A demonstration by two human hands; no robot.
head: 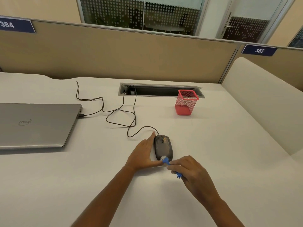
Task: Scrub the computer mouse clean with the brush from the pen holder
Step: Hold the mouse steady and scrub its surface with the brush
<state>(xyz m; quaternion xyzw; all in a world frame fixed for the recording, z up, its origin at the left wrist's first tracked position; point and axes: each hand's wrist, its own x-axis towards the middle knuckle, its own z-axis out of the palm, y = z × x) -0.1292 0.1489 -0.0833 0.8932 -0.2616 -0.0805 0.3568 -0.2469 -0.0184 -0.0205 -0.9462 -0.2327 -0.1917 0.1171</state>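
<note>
1. A dusty black computer mouse (163,147) lay on the white worktop (213,145), just ahead of the person, its cable (131,115) looping away toward ten o'clock to a closed grey laptop (37,125).
2. The left hand (142,154) lay flat against the mouse's left side, fingers stretched forward along it and the thumb reaching across under its near end; that grip was spread, steadying the mouse rather than closing round it.
3. The right hand (188,169) sat at five o'clock from the mouse, its grip pinching the blue handle of a small brush (166,161).
4. The brush's white bristles touched the near end of the mouse, and the handle's tail stuck out beneath the right hand.
5. A red mesh pen holder (186,102) stood upright at one o'clock, well apart from the mouse, just in front of the cable tray (155,91) set into the worktop.
6. A beige partition (114,54) rose behind the worktop at twelve o'clock, carrying blue number plates.
</note>
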